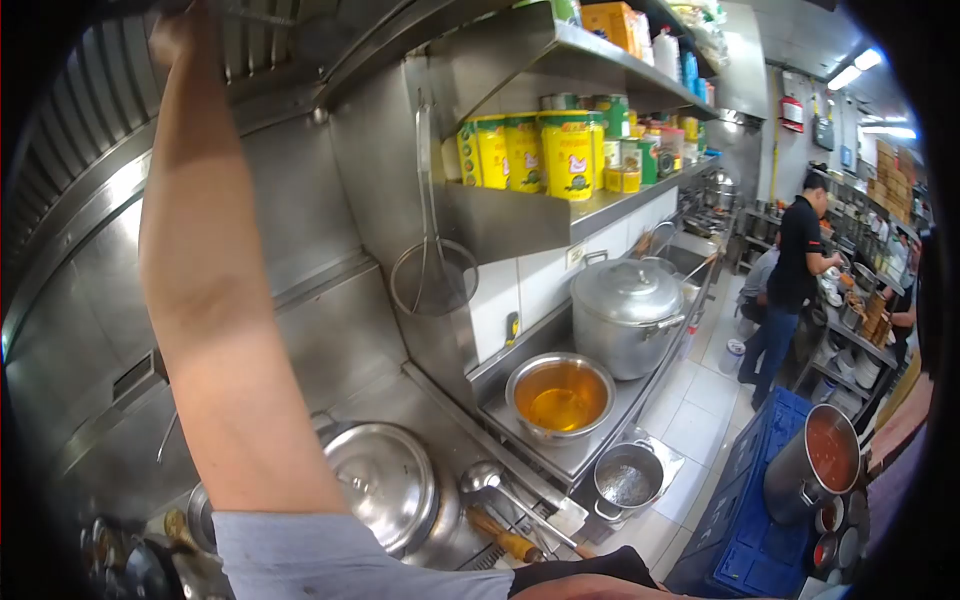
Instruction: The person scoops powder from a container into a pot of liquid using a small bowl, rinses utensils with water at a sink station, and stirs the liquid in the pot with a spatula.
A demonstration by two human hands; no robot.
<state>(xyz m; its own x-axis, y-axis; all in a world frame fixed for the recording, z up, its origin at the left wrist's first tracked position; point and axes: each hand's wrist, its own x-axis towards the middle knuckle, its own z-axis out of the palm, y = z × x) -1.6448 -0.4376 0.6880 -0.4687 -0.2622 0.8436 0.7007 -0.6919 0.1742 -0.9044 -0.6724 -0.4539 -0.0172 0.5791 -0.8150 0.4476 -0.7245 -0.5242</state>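
Observation:
My left arm stretches up across the left of the view to the range hood. My left hand [174,38] is up against the dark hood slats [85,110], with its fingers closed. Beside it a thin metal rod [262,16] shows in the shadow; what the hand holds is too dark to make out. My right hand is out of view. Below the arm, a round metal lid [380,480] lies on the stove. A ladle [483,477] and a wooden-handled tool [505,535] lie beside it.
A strainer [434,278] hangs by the shelf [600,215] of yellow cans [567,155]. A bowl of amber liquid [560,393] and a lidded pot [628,305] stand on the counter. Near the floor are a small pot [628,476], blue crate [735,520] and tall pot [790,480]. A person [795,260] stands beyond.

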